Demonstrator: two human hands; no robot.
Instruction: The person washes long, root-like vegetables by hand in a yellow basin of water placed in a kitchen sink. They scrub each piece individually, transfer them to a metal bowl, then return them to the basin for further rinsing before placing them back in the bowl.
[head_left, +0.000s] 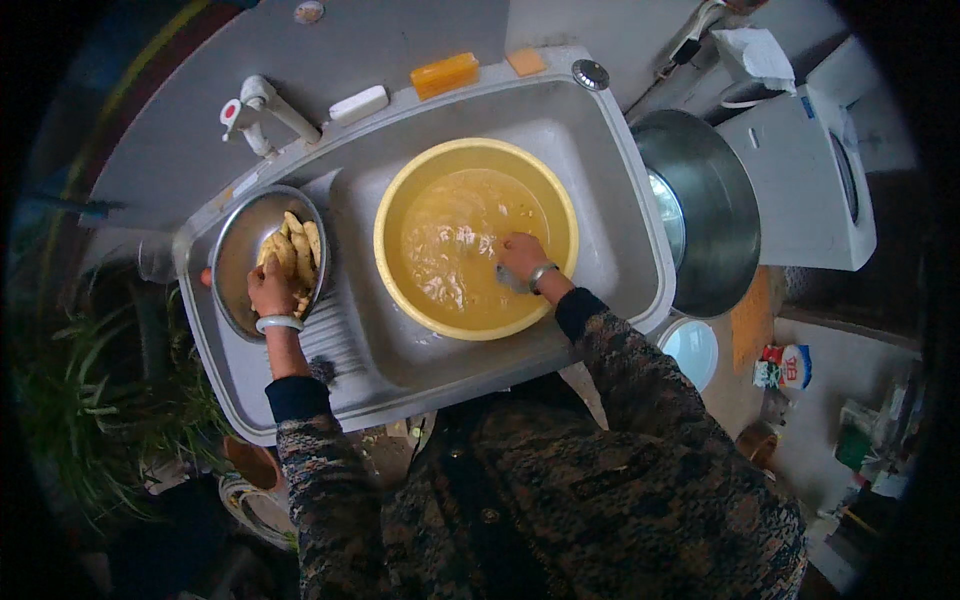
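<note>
My left hand (271, 289), with a pale bangle at the wrist, reaches into a metal bowl (234, 225) on the sink's ribbed drainboard. Its fingertips touch knobbly ginger roots (304, 251) piled in the bowl; whether they grip one is hidden. Over a yellow plastic basin (384, 247), my right hand (523, 256) is curled at the surface of the cloudy yellowish water (450, 247). Below its fingers shows a greyish, cloth-like thing (511, 279), partly covered by the hand. The basin stands in the sink bowl.
A white tap (277, 109) rises behind the sink (611, 150). Along the back ledge lie a white bar (359, 105), an orange block (445, 75), an orange pad (526, 62) and a drain strainer (591, 74). A large metal pot (716, 217) stands right; leafy plants (97, 390) grow left.
</note>
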